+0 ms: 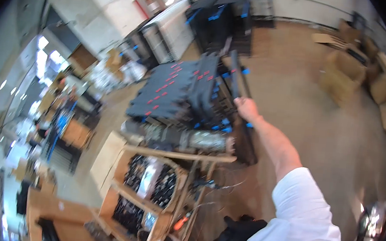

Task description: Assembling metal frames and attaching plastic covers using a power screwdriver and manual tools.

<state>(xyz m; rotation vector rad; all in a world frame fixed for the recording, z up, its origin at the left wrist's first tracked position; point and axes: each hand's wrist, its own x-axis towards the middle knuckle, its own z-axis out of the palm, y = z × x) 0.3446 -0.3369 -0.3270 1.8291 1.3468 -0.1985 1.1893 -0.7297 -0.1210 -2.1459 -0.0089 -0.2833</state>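
Observation:
My right hand (pixel 247 109) reaches forward at the end of an outstretched arm in a white sleeve. Its fingers are closed on the edge of a long, dark, narrow panel (pixel 246 144), which stands at the right side of a stack. Dark grey panels with red marks (pixel 166 87) make up that stack, and blue pieces show along its side. Motion blurs the picture, so the exact grip is hard to make out. My left hand is out of view.
Below the stack stands a wooden crate (pixel 140 200) with small black parts, and an orange-handled tool (pixel 182 221) lies beside it. Cardboard boxes (pixel 343 75) sit at the far right. More dark panels (pixel 220 22) lean at the back. A workbench (pixel 76 132) stands left.

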